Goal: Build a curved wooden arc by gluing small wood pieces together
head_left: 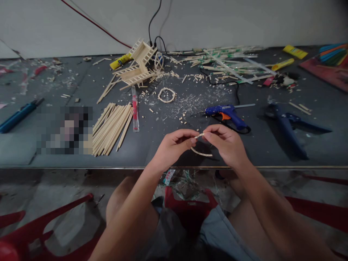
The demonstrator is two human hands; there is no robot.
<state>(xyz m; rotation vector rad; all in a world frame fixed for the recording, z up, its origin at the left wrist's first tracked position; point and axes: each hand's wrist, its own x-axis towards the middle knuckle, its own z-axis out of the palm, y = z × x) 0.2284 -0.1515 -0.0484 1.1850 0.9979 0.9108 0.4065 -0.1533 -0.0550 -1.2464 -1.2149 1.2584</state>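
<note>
My left hand [176,145] and my right hand [225,143] meet just above the table's near edge. Both pinch a short, pale strip [199,136] that looks built of small wooden stick pieces, its ends hidden under the fingertips. Below it curves a thin wooden arc [201,153] of similar pieces; whether the arc joins the strip is hard to see. Beyond my hands lies a ring [166,95] of little stick pieces. A blue hot glue gun [227,113] with an orange trigger rests behind my right hand, a clear glue stick at its rear.
To the left lie a bundle of wooden sticks [111,128] and a red-and-clear wrapper [135,112]. A small stick-built model [140,67] stands at the back, with a heap of wrapped sticks [225,65] beside it. Dark blue cutters [290,127] lie right. Scraps litter the dark table.
</note>
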